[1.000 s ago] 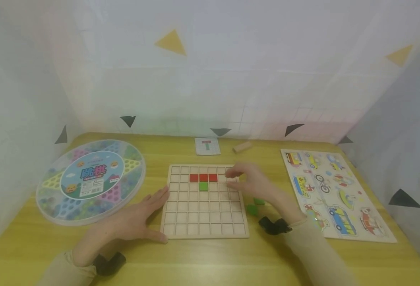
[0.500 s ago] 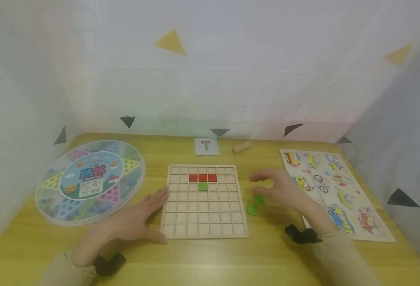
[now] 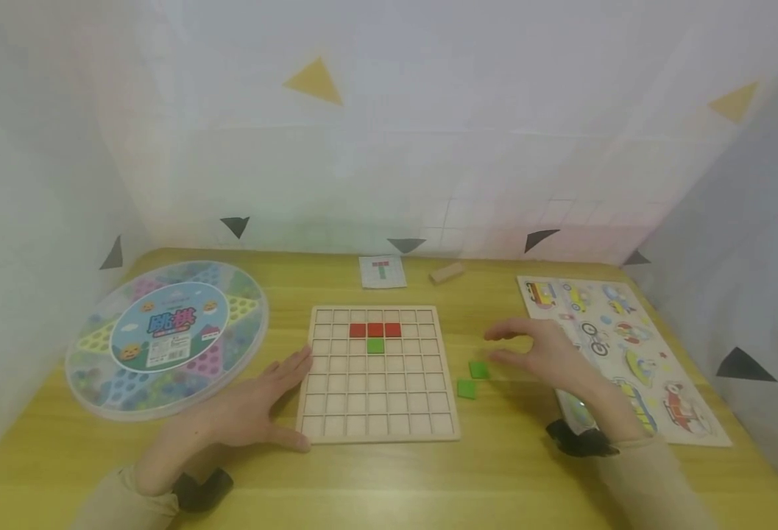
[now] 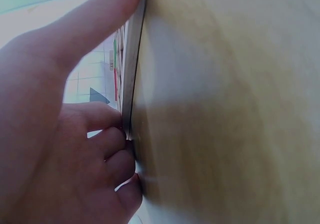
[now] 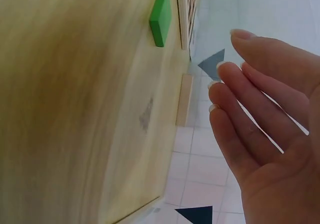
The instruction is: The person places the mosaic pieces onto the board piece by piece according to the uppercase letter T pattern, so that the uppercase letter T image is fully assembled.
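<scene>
A wooden grid board (image 3: 377,403) lies mid-table, with three red square tiles (image 3: 375,330) in a row and one green tile (image 3: 375,346) under the middle one. My left hand (image 3: 246,407) rests at the board's left edge, fingers and thumb spread and touching it; the left wrist view shows the fingertips against the rim. To the right of the board lie two loose green tiles, an upper tile (image 3: 478,369) and a lower tile (image 3: 467,389). My right hand (image 3: 550,357) hovers just right of them, thumb and fingers apart and holding nothing.
A round Chinese checkers box (image 3: 170,338) is at left. The picture puzzle board (image 3: 627,361) lies at right, partly beneath my right forearm. Behind the grid board are a pattern card (image 3: 383,272) with a red and green T and a small wooden block (image 3: 447,273).
My right hand has withdrawn rightward from over the grid board, past the loose green tiles, which are now uncovered. The left hand and the tiles on the board stay put.
</scene>
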`<state>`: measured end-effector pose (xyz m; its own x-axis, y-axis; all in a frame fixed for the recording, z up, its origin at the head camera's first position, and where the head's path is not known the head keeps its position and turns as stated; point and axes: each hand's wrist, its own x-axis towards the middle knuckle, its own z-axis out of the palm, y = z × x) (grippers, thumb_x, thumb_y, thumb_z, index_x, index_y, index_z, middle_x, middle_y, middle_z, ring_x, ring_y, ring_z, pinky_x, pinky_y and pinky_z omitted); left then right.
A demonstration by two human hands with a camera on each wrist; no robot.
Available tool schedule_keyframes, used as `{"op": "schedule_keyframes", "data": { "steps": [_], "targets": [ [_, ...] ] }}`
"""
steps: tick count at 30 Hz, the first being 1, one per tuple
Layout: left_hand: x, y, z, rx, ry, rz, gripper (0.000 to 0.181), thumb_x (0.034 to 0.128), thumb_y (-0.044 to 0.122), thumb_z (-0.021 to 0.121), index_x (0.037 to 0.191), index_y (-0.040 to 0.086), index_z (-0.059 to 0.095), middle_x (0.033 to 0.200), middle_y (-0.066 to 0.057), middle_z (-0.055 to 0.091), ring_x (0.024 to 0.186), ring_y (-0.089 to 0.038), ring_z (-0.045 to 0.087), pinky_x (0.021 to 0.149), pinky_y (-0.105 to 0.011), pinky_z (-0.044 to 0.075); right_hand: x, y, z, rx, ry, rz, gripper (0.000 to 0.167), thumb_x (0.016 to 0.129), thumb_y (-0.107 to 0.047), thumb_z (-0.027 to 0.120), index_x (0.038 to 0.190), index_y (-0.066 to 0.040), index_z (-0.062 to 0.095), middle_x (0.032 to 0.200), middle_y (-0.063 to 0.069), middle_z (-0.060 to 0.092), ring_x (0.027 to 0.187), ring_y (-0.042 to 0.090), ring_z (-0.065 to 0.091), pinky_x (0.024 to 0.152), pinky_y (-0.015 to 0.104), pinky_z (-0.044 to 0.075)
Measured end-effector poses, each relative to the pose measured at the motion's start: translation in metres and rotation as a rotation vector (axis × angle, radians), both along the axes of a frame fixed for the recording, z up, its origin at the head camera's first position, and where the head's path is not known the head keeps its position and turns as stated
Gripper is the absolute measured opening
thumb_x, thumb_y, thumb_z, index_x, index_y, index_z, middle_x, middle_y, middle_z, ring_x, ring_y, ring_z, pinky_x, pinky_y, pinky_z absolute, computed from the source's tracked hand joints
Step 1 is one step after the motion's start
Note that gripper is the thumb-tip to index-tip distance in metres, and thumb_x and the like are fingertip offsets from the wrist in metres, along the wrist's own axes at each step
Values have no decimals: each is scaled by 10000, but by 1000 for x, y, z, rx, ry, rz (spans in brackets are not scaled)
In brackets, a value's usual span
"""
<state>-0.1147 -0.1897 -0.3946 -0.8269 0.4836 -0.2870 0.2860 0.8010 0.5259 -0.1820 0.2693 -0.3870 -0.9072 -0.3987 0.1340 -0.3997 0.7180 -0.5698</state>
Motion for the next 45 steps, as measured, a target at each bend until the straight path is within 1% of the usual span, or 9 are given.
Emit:
{"op": "schedule_keyframes", "data": {
  "steps": [4,7,16,22,27,35,41,45],
  "targets": [
    [0,-1,-2,-3,2,0,1205,705,724,735,1618,215,134,1691,15,-4,1492,-482,138,1181,-636,219,-1,-1,-4,0,-55,21,259,862,-158,792,1116,-177,743,1122,-68,732,1088,211,646,954,513,521],
    [0,-1,-3,-2,3,0,1201,703,726,734,1617,226,137,1691,24,-5,1495,-476,137,1184,-631,217,-1,-2,-6,6,-75,23,269,851,-149,799,1112,-185,745,1120,-65,734,1086,218,646,959,514,518],
    [0,0,-1,9,2,-5,1200,706,708,745,1617,209,143,1691,1,-2,1491,-487,136,1191,-625,200,-3,0,-14,34,-92,44,321,813,-206,837,1118,-225,741,1102,-107,727,1073,160,655,975,470,518],
    [-1,0,-2,2,8,-8,1201,707,716,737,1617,213,137,1691,14,-8,1491,-485,139,1191,-619,207,-2,-1,-15,35,-116,81,320,800,-171,839,1103,-211,743,1084,-108,730,1054,151,657,965,449,523],
    [-2,-1,-2,3,6,-12,1201,711,715,736,1618,211,132,1691,10,-13,1490,-488,134,1189,-624,204,-2,-2,-16,54,-105,111,321,800,-149,834,1101,-199,739,1081,-98,731,1042,156,660,953,435,530],
    [-1,0,0,4,-4,-6,1194,710,714,738,1618,222,138,1691,32,-16,1494,-482,130,1184,-630,220,-1,-1,-16,55,-110,125,332,806,-108,821,1116,-190,730,1099,-85,727,1057,164,658,962,450,526],
    [-1,0,1,9,-7,0,1193,712,704,746,1618,219,140,1692,21,-9,1496,-481,125,1178,-643,218,-2,-1,-17,61,-85,139,338,802,-76,813,1112,-184,731,1105,-81,727,1062,172,656,959,446,529],
    [0,-1,0,8,0,-2,1193,712,706,745,1618,220,139,1692,15,-3,1492,-485,133,1175,-643,226,-2,-2,-17,62,-85,138,344,797,-69,811,1109,-188,732,1103,-87,727,1066,169,652,965,441,526]
  ]
}}
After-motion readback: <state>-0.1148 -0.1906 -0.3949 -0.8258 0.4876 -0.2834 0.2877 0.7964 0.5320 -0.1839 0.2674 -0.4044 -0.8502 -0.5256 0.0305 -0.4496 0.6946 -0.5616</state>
